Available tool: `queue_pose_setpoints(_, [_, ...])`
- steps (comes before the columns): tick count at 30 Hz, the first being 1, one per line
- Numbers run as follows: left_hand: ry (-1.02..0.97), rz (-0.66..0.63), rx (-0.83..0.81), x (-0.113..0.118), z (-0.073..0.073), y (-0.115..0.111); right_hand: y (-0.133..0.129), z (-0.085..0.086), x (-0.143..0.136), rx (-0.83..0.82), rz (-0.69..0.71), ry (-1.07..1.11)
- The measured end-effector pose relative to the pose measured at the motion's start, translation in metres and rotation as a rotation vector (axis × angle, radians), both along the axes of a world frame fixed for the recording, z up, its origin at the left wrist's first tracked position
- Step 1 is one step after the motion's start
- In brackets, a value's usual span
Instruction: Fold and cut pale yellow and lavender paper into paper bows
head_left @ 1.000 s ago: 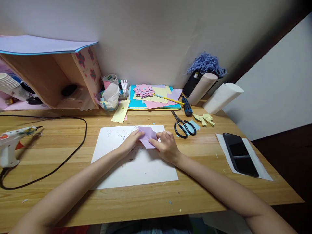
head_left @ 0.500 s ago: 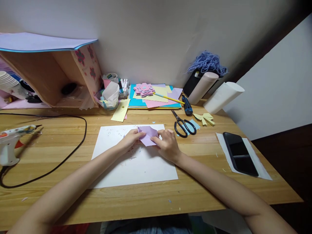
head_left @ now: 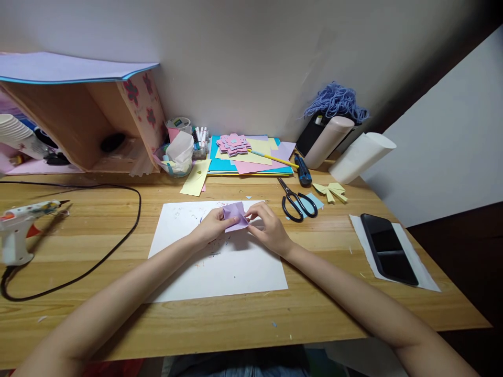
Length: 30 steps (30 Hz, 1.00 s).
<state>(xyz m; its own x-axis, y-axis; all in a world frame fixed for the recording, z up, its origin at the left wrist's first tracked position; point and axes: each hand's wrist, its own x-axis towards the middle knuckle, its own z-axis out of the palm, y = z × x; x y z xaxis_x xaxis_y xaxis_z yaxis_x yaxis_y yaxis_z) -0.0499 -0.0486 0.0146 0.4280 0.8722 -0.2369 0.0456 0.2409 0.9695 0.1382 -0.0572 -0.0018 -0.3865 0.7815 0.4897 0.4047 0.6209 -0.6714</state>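
Observation:
A small piece of purple paper point(head_left: 233, 211) with creases is held above a white sheet point(head_left: 243, 267). My left hand point(head_left: 211, 227) grips its left side, thumb on top and fingers behind. At the right edge, my right hand point(head_left: 269, 229) pinches a corner between thumb and fingertips. Paper crumbs and marks dot the white sheet below. Black-handled scissors point(head_left: 293, 199) lie right of my right hand, partly over a light blue paper scrap point(head_left: 313, 203).
A glue gun point(head_left: 19, 228) with a black cord is at left. Behind stand an open box point(head_left: 143, 125), colored papers point(head_left: 267, 165) and a pink paper flower point(head_left: 233, 145). A blue cutter point(head_left: 302, 172), yellow paper bow point(head_left: 330, 191), paper roll point(head_left: 361, 157) and phone point(head_left: 387, 248) are at right.
The purple paper now shows a smaller face, its right part turned in. My right hand has drawn back from lying over the paper to pinching its right corner.

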Motion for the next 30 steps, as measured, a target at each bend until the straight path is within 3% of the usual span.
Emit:
queue_pose_setpoints(4, [-0.034, -0.026, -0.001, 0.002, 0.004, 0.000, 0.000, 0.005, 0.001, -0.075, -0.003, 0.060])
queue_pose_setpoints(10, [0.013, -0.046, 0.033, 0.000, -0.004, 0.002, 0.009, -0.002, 0.002, -0.349, 0.048, 0.252])
queue_pose_setpoints(14, [-0.037, -0.080, 0.003, -0.002, 0.000, 0.001, 0.012, -0.006, 0.003, -0.511, 0.063, 0.359])
queue_pose_setpoints(17, [-0.141, -0.105, -0.013, -0.003, 0.004, 0.000, 0.012, -0.005, 0.003, -0.522, 0.017, 0.348])
queue_pose_setpoints(21, [-0.163, -0.173, 0.115, 0.000, -0.002, -0.005, 0.011, -0.002, 0.002, -0.504, -0.014, 0.323])
queue_pose_setpoints(26, [0.085, 0.084, 0.321, 0.009, -0.007, -0.012, 0.008, 0.001, 0.001, -0.394, -0.002, 0.279])
queue_pose_setpoints(30, [0.147, 0.159, 0.462, 0.010, -0.002, -0.013, 0.006, 0.001, 0.001, -0.460, -0.024, 0.331])
